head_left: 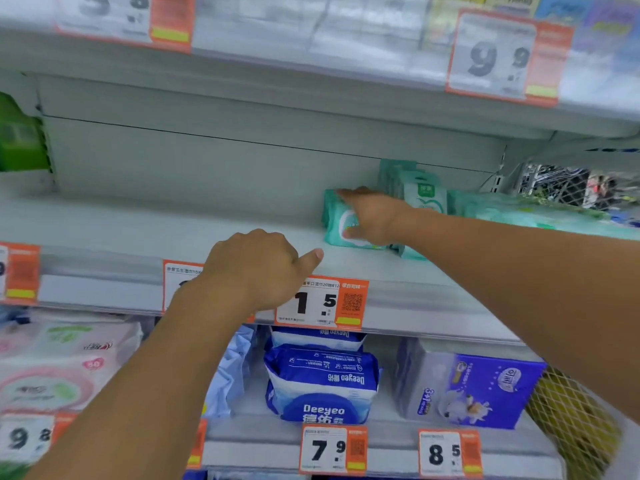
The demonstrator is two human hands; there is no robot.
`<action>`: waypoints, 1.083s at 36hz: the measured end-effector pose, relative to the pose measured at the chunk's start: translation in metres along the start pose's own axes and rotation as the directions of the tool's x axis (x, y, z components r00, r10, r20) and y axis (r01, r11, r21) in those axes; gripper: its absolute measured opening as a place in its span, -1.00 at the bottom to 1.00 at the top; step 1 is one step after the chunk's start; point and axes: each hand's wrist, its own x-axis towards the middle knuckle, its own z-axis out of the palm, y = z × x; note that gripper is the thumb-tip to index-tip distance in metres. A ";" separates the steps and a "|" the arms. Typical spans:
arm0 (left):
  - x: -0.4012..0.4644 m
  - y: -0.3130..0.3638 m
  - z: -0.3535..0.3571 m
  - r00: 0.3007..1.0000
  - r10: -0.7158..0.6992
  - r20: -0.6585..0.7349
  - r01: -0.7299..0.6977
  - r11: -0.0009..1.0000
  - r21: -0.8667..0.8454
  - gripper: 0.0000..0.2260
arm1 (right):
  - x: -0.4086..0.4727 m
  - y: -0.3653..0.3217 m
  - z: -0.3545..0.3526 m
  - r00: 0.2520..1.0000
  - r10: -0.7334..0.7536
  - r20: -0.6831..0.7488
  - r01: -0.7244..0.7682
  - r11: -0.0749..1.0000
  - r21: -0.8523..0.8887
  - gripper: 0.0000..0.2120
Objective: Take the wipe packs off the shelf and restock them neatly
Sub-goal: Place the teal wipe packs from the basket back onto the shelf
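Note:
A teal wipe pack [337, 221] lies on the middle grey shelf [173, 223]. My right hand [375, 216] lies on top of it, fingers stretched along its upper edge and thumb on its face. Behind it several more teal packs [420, 190] stand upright, and others [540, 213] lie flat to the right. My left hand [258, 263] hovers over the shelf's front edge, fingers curled, thumb sticking out to the right, holding nothing.
Price tags [322, 303] hang along the shelf lip. Below stand blue Deeyeo packs [322, 379], a purple box [478, 389] and pink packs [59, 365]. A green pack [20, 136] sits at far left. A mesh bag [571, 420] hangs at lower right.

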 end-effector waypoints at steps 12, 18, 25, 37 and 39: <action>-0.015 0.010 0.018 0.854 0.057 -0.518 -0.118 0.989 -0.086 -0.64 | -0.015 -0.011 0.003 0.978 0.014 -0.209 0.019 0.988 0.151 -0.32; -0.077 0.021 0.086 0.555 0.413 -0.723 -0.594 0.805 0.004 -0.84 | -0.185 -0.057 0.034 0.569 0.265 -0.778 0.368 0.764 0.529 -0.83; -0.237 0.025 0.223 0.591 0.368 0.718 -0.369 0.915 -0.164 -0.59 | -0.366 -0.114 0.260 0.877 0.384 0.288 -0.462 0.509 0.726 -0.72; -0.366 0.037 0.327 0.463 -0.181 0.868 0.174 0.979 0.111 0.03 | -0.481 -0.169 0.370 0.523 -0.033 0.852 -0.634 0.653 0.415 0.18; -0.358 0.037 0.329 0.414 -0.193 0.890 0.162 0.977 0.136 0.06 | -0.474 -0.170 0.375 0.496 -0.052 0.867 -0.646 0.645 0.409 0.14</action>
